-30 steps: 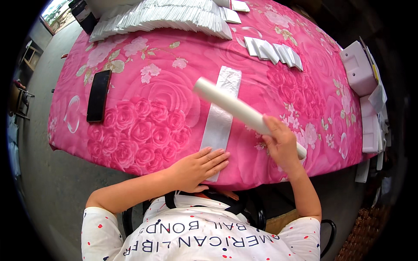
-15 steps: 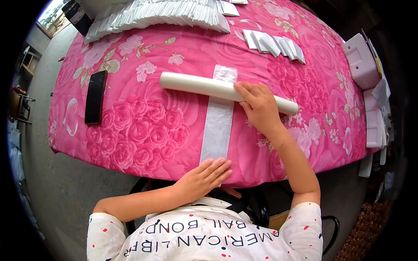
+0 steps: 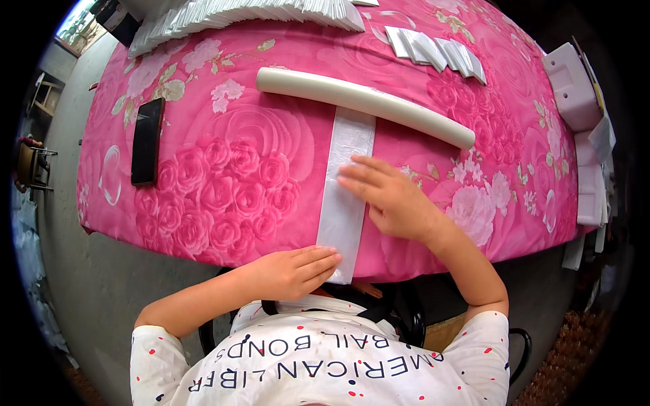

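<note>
A long strip of thin white plastic film (image 3: pixel 345 196) lies flat on the table, running from the near edge toward the middle. My left hand (image 3: pixel 298 272) rests with straight fingers on the strip's near end. Over the strip's middle is my right hand (image 3: pixel 393 196), its fingers stretched out and holding nothing; the fingertips are on or just above the film. Beyond it a smooth off-white tube (image 3: pixel 365 101) lies crosswise over the strip's far end, touched by neither hand.
A pink rose-patterned cloth (image 3: pixel 223 203) covers the table. A dark phone (image 3: pixel 147 142) lies at the left. Far off stand a long row of folded white packets (image 3: pixel 250 15) and a smaller group of packets (image 3: pixel 437 53). White boxes (image 3: pixel 572 88) line the right edge.
My right hand has let go of the tube and drawn back nearer onto the strip. The tube has rolled farther away, to the strip's far end. My left hand has shifted slightly left.
</note>
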The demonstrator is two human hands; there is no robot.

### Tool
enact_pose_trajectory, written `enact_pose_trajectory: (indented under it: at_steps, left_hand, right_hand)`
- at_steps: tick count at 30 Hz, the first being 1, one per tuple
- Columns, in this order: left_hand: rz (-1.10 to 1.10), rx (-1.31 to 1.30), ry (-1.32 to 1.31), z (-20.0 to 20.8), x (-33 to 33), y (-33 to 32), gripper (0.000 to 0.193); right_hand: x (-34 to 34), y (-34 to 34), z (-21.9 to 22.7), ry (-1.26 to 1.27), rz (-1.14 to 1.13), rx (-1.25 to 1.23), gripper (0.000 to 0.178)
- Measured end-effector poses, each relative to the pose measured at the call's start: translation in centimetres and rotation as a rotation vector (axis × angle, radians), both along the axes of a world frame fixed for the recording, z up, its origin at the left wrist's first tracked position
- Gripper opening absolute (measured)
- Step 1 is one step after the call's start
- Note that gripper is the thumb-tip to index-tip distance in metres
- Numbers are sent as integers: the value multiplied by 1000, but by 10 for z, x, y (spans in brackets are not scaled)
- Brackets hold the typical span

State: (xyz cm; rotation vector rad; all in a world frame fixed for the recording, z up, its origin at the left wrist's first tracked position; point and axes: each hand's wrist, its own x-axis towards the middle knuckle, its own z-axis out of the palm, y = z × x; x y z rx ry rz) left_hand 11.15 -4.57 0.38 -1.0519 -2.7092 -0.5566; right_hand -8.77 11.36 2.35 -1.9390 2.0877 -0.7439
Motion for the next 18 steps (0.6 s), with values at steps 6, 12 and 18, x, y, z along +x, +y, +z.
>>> enact_pose_trajectory:
  at_steps: [6, 12, 18]
  left_hand:
    - [11, 399, -3, 5, -8, -9, 32]
    - [222, 127, -49, 7, -33, -10, 53]
    - [382, 174, -3, 0, -46, -9, 51]
  right_hand:
    - [43, 13, -1, -84, -45, -44, 47]
    - [50, 15, -16, 78, -233, -183, 33]
    - [44, 20, -13, 49, -290, -223, 25]
